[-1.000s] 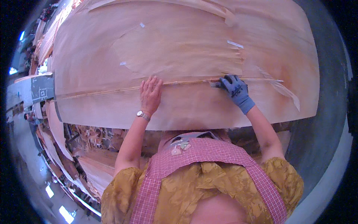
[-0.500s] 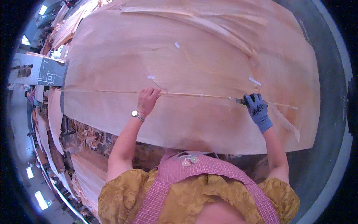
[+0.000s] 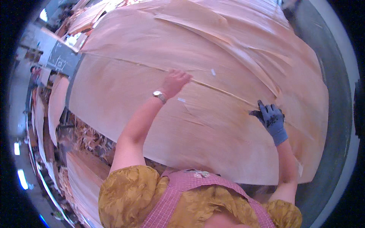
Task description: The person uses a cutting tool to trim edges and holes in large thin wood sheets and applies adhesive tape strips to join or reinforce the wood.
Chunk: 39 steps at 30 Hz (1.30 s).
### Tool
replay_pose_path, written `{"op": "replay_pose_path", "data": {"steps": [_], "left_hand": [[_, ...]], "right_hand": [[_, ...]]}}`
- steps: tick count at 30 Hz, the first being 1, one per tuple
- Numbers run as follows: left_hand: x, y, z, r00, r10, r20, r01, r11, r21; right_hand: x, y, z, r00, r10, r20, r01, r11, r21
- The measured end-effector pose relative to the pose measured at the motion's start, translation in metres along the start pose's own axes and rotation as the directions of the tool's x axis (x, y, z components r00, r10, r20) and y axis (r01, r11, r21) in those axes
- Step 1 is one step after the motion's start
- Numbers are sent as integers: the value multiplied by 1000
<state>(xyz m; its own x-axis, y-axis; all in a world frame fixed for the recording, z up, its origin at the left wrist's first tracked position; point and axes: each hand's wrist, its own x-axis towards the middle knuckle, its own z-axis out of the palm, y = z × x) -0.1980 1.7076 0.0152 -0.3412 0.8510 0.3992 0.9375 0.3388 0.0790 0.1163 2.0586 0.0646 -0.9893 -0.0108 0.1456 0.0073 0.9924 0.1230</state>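
Observation:
A thin, pale wooden stick [image 3: 220,90] lies aslant across a large stack of thin wood veneer sheets [image 3: 125,98]. My bare left hand [image 3: 176,81], with a watch [image 3: 159,95] at the wrist, is closed round the stick near its middle. My right hand [image 3: 272,117] wears a blue-grey glove with dark fingers. It rests by the stick's right part, its fingers spread and its thumb apart. The glove hides where the stick runs on. Small white slips [image 3: 181,99] lie on the top sheet on both sides of the stick.
Folds rise in the veneer [image 3: 228,40] beyond the stick. A grey board [image 3: 61,57] stands at the left end of the stack. Torn veneer scraps [image 3: 91,138] heap below its near left edge, with more sheets [image 3: 85,174] nearby. Grey floor [image 3: 338,76] lies right.
The stick has moved farther from me over the top sheet, past one white slip, and now slants. My left hand travelled with it. The right hand's fingers have spread, and the view has turned.

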Motion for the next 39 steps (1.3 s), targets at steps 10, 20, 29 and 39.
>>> {"op": "replay_pose_path", "data": {"steps": [10,20,29,39], "left_hand": [[-43,78,-4,978,206,0,-204,969,-140],[-156,126,-50,897,-438,-65,388,849,-358],[-405,15,-79,-156,-965,-211,982,-129,-139],[-583,-212,-136,-591,-720,-364,804,-487,-342]], "right_hand": [[1,-84,-39,985,-123,121,77,942,326],[-39,-176,26,964,-111,242,-45,828,559],[-6,-308,32,964,-120,237,-89,694,714],[112,-456,51,986,-162,-31,157,863,481]]}}
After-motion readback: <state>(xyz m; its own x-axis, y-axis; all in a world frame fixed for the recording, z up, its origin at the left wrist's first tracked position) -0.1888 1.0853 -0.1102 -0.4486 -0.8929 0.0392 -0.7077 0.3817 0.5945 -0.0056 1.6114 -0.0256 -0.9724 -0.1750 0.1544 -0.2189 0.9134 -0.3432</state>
